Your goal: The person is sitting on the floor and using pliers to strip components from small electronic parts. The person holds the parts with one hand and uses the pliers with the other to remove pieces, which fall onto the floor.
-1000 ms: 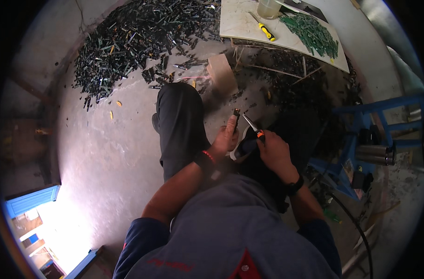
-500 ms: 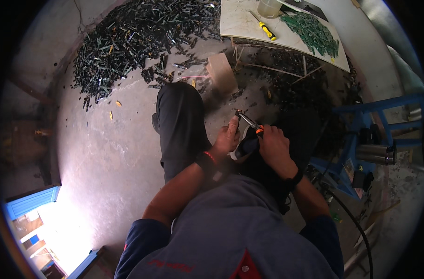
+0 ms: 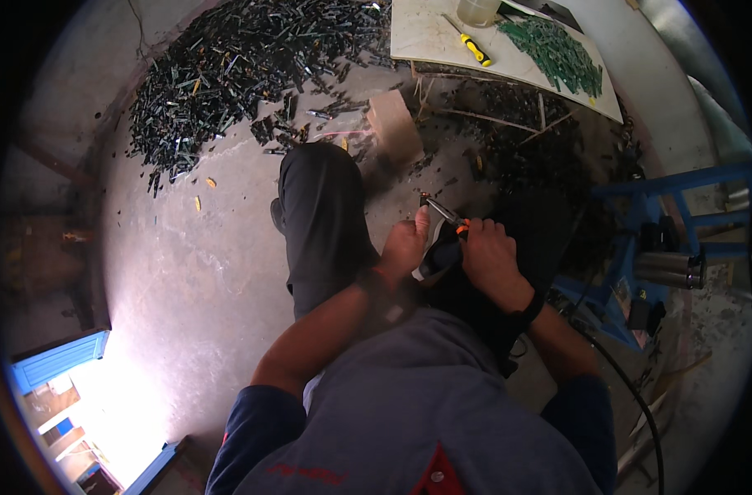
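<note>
Between my knees, my left hand (image 3: pixel 406 245) is closed with its thumb up, round a small dark piece (image 3: pixel 424 201) with a coppery tip. My right hand (image 3: pixel 491 257) grips a pair of pliers (image 3: pixel 447 213) with orange and black handles. The steel jaws point up and left and meet the top of the dark piece. Whether they are clamped on it or only touch it is too small to tell. My left fingers hide most of the piece.
A heap of dark strips (image 3: pixel 227 74) covers the floor at the far left. Beyond my hands stands a tan block (image 3: pixel 395 128). A white board (image 3: pixel 429 33) carries a yellow screwdriver (image 3: pixel 476 50) and green strips (image 3: pixel 553 58). At right are a blue stool (image 3: pixel 681 186) and a steel flask (image 3: pixel 669 270).
My left hand has turned slightly, and its thumb now points more upright. The pliers' jaws stay at the tip of the dark piece. My right hand has shifted very little.
</note>
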Demonstrator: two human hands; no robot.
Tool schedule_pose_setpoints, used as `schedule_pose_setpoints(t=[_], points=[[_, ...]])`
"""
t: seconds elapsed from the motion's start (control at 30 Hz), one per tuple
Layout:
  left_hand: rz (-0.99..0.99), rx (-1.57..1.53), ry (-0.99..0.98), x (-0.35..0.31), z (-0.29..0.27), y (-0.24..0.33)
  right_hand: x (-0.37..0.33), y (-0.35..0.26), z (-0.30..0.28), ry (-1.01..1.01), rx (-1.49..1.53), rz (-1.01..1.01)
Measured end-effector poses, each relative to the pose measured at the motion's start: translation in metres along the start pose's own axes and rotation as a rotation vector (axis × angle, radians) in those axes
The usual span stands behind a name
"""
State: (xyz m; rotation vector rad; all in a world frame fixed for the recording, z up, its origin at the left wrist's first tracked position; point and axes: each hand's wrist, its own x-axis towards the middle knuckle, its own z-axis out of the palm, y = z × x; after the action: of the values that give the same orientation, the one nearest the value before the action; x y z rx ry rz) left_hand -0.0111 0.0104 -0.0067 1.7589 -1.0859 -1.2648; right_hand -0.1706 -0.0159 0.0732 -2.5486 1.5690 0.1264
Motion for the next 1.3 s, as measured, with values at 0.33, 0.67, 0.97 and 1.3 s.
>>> schedule_pose_setpoints(t=[0.33,0.67,0.97,1.3], points=[[0.029,0.174,0.085,-0.003,0.0,0.004,0.012,0.015,0.004,0.082,-0.153,-0.197],[-0.02,0.136,-0.003,-0.003,-0.009,0.013,0.02,0.011,-0.012,-0.239,0.241,-0.089],[-0.089,-0.444,-0.137,0.008,-0.006,-0.001,0.026,-0.019,-0.08,-0.507,1.601,-0.042],[-0.158,-0.57,-0.221,-0.009,-0.015,0.029,0.001,0.009,-0.005,0.021,0.283,0.034]])
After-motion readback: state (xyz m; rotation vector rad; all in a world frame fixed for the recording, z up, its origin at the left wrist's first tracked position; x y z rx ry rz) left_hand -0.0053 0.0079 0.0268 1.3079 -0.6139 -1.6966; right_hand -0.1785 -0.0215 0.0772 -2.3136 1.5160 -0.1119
